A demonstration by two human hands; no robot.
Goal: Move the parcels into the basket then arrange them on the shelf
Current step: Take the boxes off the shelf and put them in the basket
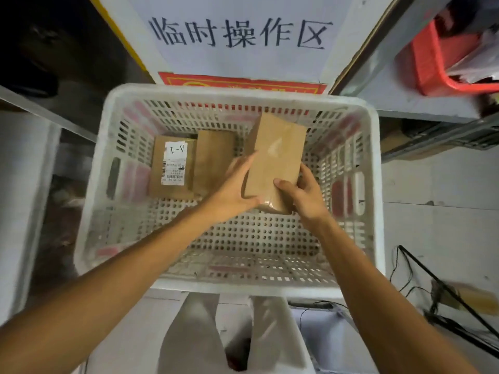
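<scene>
A white perforated plastic basket [374,184] stands on the floor in front of me. Inside it, at the far left, lies a brown parcel with a white "A-1" label [172,168], and a plain brown parcel [213,160] leans beside it. Both my hands hold a third brown taped parcel [275,157] tilted above the basket's middle. My left hand [232,190] presses its left side with the thumb under the near corner. My right hand [302,193] grips its near right end, thumb on top.
A white sign with black characters [240,33] lies beyond the basket. Grey shelf boards run at left [40,109] and right [421,103], with a red basket [442,74] on the right shelf. Black cables [432,282] lie on the floor at right.
</scene>
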